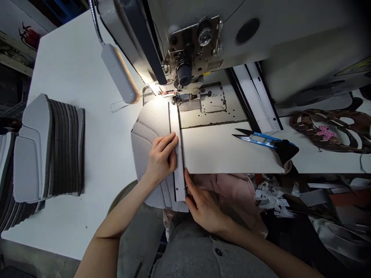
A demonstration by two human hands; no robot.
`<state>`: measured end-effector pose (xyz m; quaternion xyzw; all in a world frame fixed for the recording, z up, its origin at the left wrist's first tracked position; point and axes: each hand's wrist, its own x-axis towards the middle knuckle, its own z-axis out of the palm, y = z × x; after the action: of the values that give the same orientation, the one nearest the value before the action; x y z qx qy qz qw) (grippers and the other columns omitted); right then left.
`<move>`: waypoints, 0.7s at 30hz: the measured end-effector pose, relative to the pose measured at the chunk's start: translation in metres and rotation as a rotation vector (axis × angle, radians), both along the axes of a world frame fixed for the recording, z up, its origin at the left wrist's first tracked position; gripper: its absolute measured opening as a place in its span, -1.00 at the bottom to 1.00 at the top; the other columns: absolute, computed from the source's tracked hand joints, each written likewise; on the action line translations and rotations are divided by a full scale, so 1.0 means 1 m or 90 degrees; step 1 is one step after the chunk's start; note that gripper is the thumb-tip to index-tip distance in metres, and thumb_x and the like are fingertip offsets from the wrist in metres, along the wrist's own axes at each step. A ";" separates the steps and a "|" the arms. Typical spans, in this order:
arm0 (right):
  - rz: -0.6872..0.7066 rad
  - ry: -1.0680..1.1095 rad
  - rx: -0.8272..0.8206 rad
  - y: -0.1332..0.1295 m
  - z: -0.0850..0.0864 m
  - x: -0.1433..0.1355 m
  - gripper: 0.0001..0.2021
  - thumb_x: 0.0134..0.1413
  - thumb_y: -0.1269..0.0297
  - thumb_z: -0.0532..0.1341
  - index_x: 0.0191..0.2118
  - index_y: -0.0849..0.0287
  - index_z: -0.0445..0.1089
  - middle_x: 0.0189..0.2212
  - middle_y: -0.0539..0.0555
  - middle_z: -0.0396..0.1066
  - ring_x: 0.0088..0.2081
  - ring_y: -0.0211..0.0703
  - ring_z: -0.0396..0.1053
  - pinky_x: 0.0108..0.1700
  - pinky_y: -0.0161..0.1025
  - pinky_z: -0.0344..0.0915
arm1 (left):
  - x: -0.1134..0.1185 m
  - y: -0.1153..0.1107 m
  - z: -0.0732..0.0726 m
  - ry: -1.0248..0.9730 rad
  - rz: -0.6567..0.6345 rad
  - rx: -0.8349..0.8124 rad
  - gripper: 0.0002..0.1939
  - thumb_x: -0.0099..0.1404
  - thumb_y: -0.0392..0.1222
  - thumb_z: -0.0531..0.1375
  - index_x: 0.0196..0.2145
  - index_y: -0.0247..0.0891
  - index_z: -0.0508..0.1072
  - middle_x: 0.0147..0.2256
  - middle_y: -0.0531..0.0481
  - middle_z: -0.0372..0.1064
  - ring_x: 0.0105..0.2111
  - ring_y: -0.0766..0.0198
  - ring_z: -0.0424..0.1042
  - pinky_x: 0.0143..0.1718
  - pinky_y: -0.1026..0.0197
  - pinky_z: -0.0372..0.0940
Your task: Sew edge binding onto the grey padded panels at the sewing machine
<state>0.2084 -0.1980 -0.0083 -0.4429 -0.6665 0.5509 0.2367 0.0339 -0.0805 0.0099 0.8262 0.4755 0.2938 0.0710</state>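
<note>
A grey padded fabric panel (150,127) with stitched seams lies under the sewing machine's presser foot (174,99) and overhangs the table's front edge. Along its right side runs a long white strip (180,173) with dark edging, its far end at the foot. My left hand (162,160) is closed, its fingertips pressed together on the strip and panel. At the strip's near right edge, my right hand (207,208) grips it, index finger along the edge and thumb lower down. Its other fingers are partly hidden.
Blue thread snips (261,141) lie right of the panel, beside a brown sandal-like item (324,131). More white strips (255,96) rest under the machine arm. Stacked grey panels (63,146) stand at left. A lit lamp (120,73) hangs near the needle.
</note>
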 end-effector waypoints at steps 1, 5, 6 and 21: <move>-0.011 0.012 0.009 0.000 -0.001 -0.001 -0.20 0.25 0.48 -0.02 0.49 0.15 -0.46 -0.33 0.08 0.43 -0.38 -0.17 0.36 -0.28 -0.23 0.38 | 0.000 0.000 0.000 -0.001 -0.007 0.006 -0.61 0.39 -0.38 0.03 0.11 -0.24 0.43 0.08 -0.20 0.44 0.01 0.08 0.41 0.04 -0.06 0.39; -0.045 0.060 0.033 -0.001 -0.003 -0.003 -0.19 0.25 0.51 -0.02 0.49 0.07 -0.44 -0.41 -0.03 0.35 -0.49 -0.26 0.24 -0.43 -0.35 0.23 | -0.002 -0.001 0.003 0.026 -0.036 0.025 -0.59 0.38 -0.37 0.06 0.15 -0.26 0.41 0.07 -0.24 0.44 0.00 0.05 0.42 0.00 -0.06 0.41; -0.052 0.072 0.032 0.000 -0.003 -0.004 -0.19 0.25 0.51 -0.01 0.49 0.06 -0.43 -0.43 -0.05 0.33 -0.50 -0.28 0.22 -0.45 -0.37 0.20 | -0.002 -0.002 0.004 0.039 -0.045 0.027 -0.59 0.38 -0.37 0.07 0.15 -0.28 0.40 0.07 -0.25 0.44 0.00 0.04 0.42 0.00 -0.06 0.42; -0.054 0.002 0.116 0.003 -0.005 -0.005 -0.24 0.31 0.47 -0.02 0.49 0.12 -0.43 -0.45 -0.03 0.39 -0.49 -0.25 0.34 -0.46 -0.36 0.25 | -0.005 -0.001 0.007 0.066 -0.075 0.043 -0.55 0.34 -0.41 0.13 0.17 -0.34 0.36 0.07 -0.29 0.44 -0.01 0.04 0.43 -0.02 -0.02 0.45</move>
<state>0.2035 -0.1946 -0.0132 -0.4466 -0.6937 0.4785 0.3005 0.0286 -0.0819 0.0171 0.8688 0.4190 0.2614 0.0357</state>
